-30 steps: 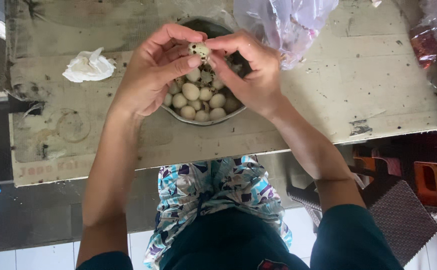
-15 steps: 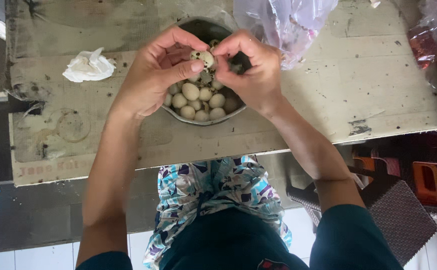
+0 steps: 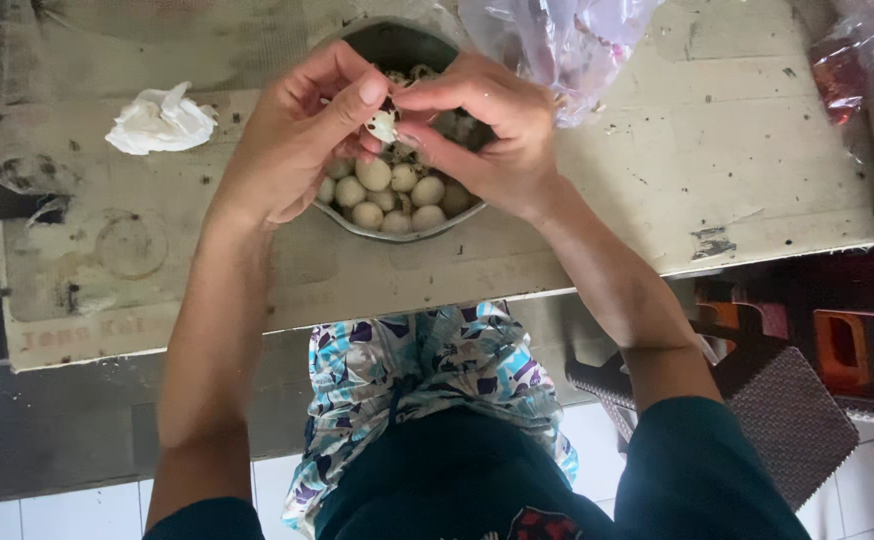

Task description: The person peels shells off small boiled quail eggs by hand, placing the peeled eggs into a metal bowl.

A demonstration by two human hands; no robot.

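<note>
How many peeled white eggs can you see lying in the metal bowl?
8 peeled eggs show, clustered at the near side of the metal bowl. More are probably hidden under the left hand and right hand, which together hold one speckled egg above them.

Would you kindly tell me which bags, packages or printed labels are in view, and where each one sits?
Clear plastic bag: top centre, behind the bowl, crumpled, pale.
Red-tinted plastic bag: top right corner, crinkled.
Printed cardboard sheet: covers the table, beige, faded reddish lettering at its lower left edge.
</note>
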